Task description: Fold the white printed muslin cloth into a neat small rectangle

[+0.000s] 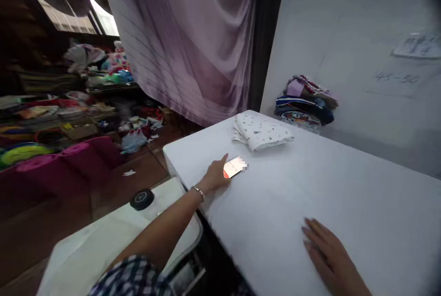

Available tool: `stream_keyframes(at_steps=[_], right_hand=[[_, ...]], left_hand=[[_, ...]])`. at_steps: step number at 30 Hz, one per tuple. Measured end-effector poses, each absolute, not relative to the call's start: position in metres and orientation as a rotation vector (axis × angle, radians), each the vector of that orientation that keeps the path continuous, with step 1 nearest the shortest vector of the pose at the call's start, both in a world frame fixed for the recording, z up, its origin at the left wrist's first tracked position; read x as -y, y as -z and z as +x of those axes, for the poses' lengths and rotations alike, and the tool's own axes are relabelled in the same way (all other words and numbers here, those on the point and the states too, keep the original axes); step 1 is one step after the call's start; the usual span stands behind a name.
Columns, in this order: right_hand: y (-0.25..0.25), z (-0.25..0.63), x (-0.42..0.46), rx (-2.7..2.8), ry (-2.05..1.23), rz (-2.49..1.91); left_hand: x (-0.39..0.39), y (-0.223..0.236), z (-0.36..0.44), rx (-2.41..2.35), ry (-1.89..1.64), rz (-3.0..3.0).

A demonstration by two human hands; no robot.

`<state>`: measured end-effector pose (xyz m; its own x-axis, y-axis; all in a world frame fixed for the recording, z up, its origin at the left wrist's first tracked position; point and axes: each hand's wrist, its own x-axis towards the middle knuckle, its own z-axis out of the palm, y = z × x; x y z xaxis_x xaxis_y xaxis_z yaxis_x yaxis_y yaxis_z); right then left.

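Our left hand (216,174) pinches the phone (233,167), likely light, stiff, slick, best held by its edges; near right, our right hand (327,252) lies flat, empty.

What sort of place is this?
Likely a cluttered storeroom or workroom: a folded patterned cloth lies on a white table, stacked textiles sit by the wall, and heaped goods lie left of the curtain.
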<state>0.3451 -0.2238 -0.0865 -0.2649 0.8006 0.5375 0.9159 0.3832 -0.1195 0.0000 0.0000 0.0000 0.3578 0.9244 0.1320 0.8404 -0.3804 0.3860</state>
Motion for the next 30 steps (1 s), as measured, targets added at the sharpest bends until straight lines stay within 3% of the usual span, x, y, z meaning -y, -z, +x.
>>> stream_keyframes(at_steps=[11, 30], right_hand=[[0.088, 0.346, 0.228, 2.082, 0.175, -1.572], [0.084, 0.344, 0.226, 2.096, 0.259, -1.576]], left_hand=[[0.008, 0.003, -0.001, -1.417, -0.599, 2.516], [-0.023, -0.011, -0.025, -1.678, -0.378, 2.255]])
